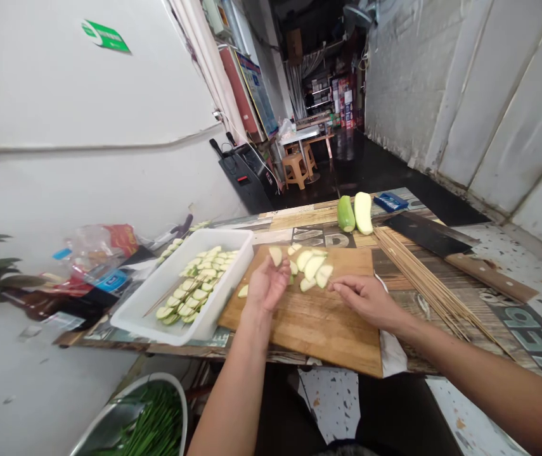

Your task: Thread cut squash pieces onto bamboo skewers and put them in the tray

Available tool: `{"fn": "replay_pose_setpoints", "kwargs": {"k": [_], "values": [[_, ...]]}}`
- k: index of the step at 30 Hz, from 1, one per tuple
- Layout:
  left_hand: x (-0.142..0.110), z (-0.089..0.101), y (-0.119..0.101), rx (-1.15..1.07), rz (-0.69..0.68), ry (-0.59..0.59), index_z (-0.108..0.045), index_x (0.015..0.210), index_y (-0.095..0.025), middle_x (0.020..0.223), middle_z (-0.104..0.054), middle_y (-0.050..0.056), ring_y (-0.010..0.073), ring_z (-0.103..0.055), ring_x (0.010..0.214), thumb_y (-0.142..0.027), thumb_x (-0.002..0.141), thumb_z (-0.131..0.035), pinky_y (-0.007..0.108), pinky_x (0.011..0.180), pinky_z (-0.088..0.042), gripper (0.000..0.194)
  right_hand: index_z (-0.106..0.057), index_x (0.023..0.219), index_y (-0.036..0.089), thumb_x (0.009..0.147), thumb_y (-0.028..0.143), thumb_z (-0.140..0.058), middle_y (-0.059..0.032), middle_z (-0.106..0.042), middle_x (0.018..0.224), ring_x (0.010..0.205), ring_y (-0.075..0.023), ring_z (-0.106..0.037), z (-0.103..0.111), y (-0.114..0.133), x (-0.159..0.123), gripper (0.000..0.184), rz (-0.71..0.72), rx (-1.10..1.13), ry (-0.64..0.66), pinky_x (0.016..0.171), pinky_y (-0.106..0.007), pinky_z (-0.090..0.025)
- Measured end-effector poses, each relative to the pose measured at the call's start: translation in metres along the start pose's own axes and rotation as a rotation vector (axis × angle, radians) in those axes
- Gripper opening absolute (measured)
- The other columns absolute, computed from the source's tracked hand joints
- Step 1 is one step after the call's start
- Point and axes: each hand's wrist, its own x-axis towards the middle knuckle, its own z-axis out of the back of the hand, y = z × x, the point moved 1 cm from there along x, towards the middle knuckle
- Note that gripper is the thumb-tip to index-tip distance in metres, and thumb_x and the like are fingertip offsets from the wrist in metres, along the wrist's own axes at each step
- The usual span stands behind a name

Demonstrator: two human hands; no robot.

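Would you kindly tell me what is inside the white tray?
Green-edged slices lie in overlapping rows inside the white tray, with a thin stick showing; whatever lies beneath the slices is covered.

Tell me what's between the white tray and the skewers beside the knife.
In the head view: the cutting board with pale slices, left hand, right hand and some crumpled white material.

The slice [276, 255] I held had a smooth cut face. My cutting board [328, 329] was smooth wood with a soft sheen, the tray [156, 327] matt plastic, the cleaver [449, 242] dark metal with a wooden handle [492, 277], the skewers [423, 285] bare wood.
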Motion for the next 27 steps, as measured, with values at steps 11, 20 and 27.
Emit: {"fn": "replay_pose_setpoints", "kwargs": {"k": [11,20,27], "values": [[-0.002,0.010,-0.006,-0.063,0.027,-0.265,-0.056,0.080,-0.011,0.078,-0.064,0.008,0.0167,-0.064,0.080,-0.005,0.078,-0.052,0.029,0.071,-0.054,0.008,-0.066,0.084,0.016,0.084,0.028,-0.041,-0.0046,-0.068,0.081,0.076,-0.0170,-0.061,-0.007,-0.003,-0.002,0.028,0.051,-0.076,0.140,0.067,-0.024,-0.045],[0.000,0.025,-0.009,0.076,-0.135,-0.302,-0.060,0.081,-0.010,0.077,-0.066,0.009,0.0145,-0.065,0.068,-0.009,0.076,-0.057,0.031,0.073,-0.053,0.005,-0.065,0.085,0.016,0.085,0.027,-0.042,-0.0034,-0.068,0.084,0.078,-0.0158,-0.061,-0.009,-0.005,-0.003,0.025,0.089,-0.073,0.153,0.070,-0.024,-0.045],[-0.003,0.024,-0.008,0.112,-0.132,-0.308,-0.060,0.081,-0.009,0.082,-0.066,0.011,0.0182,-0.066,0.073,-0.008,0.075,-0.058,0.035,0.074,-0.053,0.006,-0.066,0.084,0.017,0.085,0.028,-0.042,-0.0043,-0.068,0.083,0.077,-0.0175,-0.061,-0.011,-0.007,-0.003,0.026,0.082,-0.087,0.151,0.071,-0.027,-0.046]]}}
